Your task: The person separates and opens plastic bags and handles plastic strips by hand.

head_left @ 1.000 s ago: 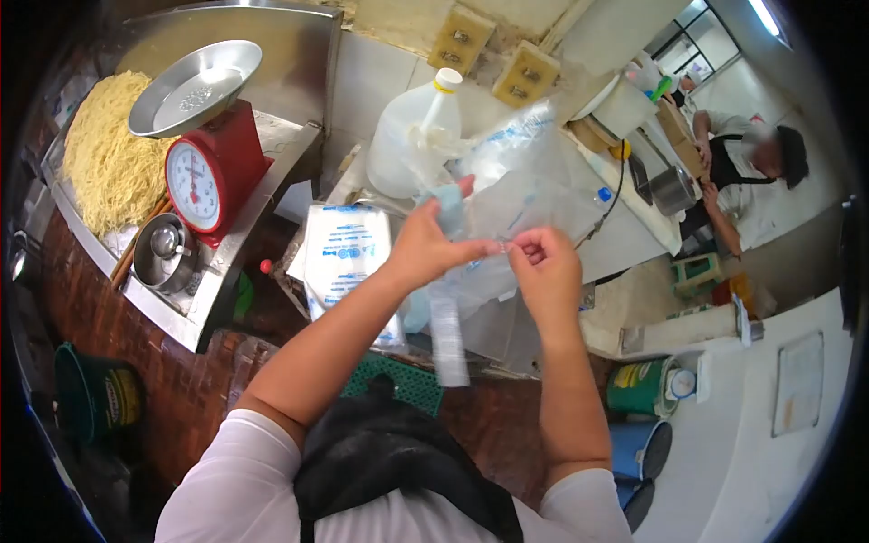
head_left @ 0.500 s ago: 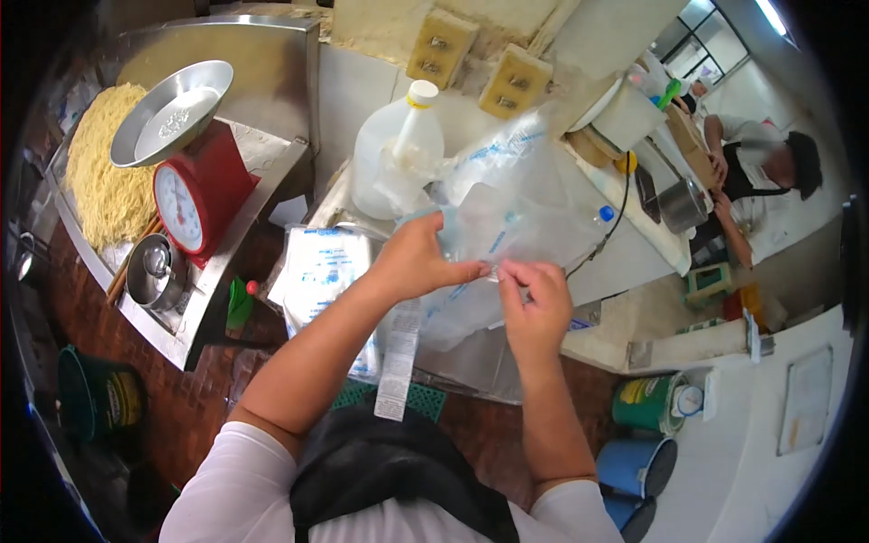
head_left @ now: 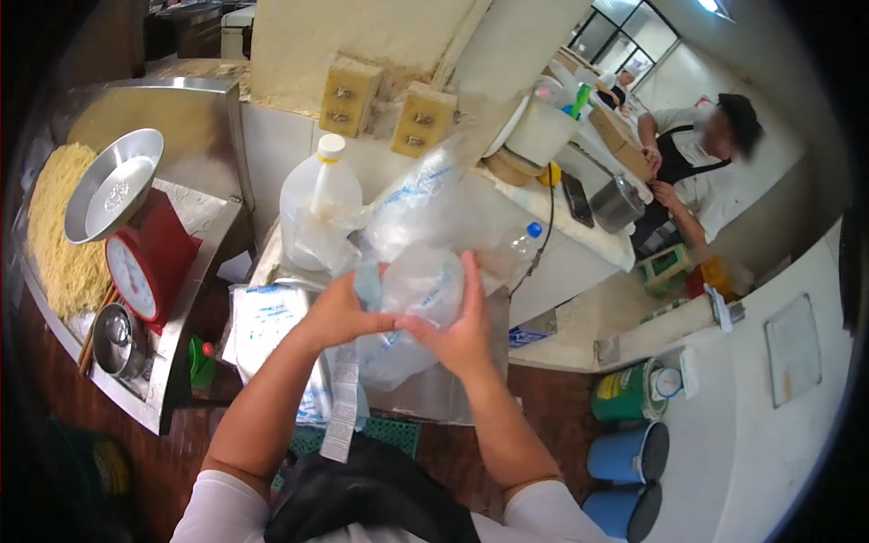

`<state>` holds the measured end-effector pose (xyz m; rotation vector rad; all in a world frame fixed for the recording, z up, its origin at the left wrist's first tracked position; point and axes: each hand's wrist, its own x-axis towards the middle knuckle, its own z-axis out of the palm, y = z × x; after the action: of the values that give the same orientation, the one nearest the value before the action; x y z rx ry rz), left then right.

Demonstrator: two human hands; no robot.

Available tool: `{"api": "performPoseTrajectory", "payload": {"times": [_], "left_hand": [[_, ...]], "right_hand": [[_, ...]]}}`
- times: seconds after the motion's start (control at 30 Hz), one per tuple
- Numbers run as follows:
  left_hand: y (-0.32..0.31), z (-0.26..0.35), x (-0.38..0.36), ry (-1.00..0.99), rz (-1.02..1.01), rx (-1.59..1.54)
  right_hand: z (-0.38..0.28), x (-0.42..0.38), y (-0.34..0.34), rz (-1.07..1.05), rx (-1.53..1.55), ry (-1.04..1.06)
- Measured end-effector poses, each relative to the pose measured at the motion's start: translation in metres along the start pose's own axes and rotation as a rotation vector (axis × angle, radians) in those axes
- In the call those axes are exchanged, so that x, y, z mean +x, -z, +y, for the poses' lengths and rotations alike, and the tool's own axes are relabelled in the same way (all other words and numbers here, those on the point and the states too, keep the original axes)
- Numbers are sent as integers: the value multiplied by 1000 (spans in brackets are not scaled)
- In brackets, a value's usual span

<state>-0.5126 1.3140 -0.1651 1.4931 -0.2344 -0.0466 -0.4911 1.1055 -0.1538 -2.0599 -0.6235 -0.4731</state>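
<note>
Between my two hands is a clear plastic bag with blue print, rounded toward me. My left hand grips its left side, and my right hand curves around its right side. Both thumbs meet at the near edge of the bag. From under my left hand hangs a long strip of printed labels. More clear bags with blue print lie bunched just beyond my hands. A stack of packaged bags sits left of my left wrist.
A capped plastic jug stands behind the bags. On the left are a red scale with a metal pan, a heap of yellow noodles and a metal bowl. A co-worker is at the far right, with buckets on the floor.
The view has turned, so the scene sits lower and further left. My right hand has gone from a fingertip pinch at my left thumb to spreading around the bag's side.
</note>
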Motion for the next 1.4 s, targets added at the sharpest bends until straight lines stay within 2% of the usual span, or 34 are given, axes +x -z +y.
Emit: {"api": "performPoseTrajectory", "payload": {"times": [0.07,0.13,0.23,0.33,0.5,0.63,0.8,0.9,0.97,1.03,1.07,1.13,1.17,1.2,1.23,1.27,1.3,1.37,1.4], "left_hand": [[-3,-10,-8,-62,-18,96],[-8,-25,-15,-86,9,60],[-12,-45,-23,-121,38,118],[-15,-59,-26,-131,57,158],[-13,-61,-36,-79,64,315],[-15,-65,-29,-171,47,335],[1,-26,-54,-103,9,362],[13,-18,-79,-258,118,74],[30,46,-116,59,153,-147],[59,67,-149,-48,129,-469],[79,74,-169,-76,128,-528],[117,87,-216,-190,57,-761],[132,91,-243,-223,132,-783],[160,83,-258,-385,-109,-697],[165,88,-290,-309,171,-797],[173,89,-314,-304,311,-826],[190,80,-332,-383,183,-794],[208,81,-361,-442,143,-832],[208,89,-369,-458,221,-863]], "right_hand": [[7,-13,-11,-36,241,-100],[7,-24,-20,-34,418,-176],[11,-41,-29,12,372,-240],[9,-45,-34,41,240,-125],[-15,-46,-24,27,-31,-86],[-8,-51,-27,63,-174,-94],[-16,-50,-34,88,-28,-53],[-17,-53,-25,153,74,-13],[-17,-56,-14,248,86,-48],[-33,-59,1,346,131,-48],[-39,-61,5,392,192,-13],[-65,-68,7,367,179,-28],[-74,-72,5,363,168,-26],[-80,-80,0,304,161,-55],[-85,-88,-4,246,152,-82],[-91,-93,-9,189,141,-107],[-100,-95,-17,124,120,-89],[-124,-100,-38,-13,77,-59],[-132,-104,-48,-157,126,-135]]}}
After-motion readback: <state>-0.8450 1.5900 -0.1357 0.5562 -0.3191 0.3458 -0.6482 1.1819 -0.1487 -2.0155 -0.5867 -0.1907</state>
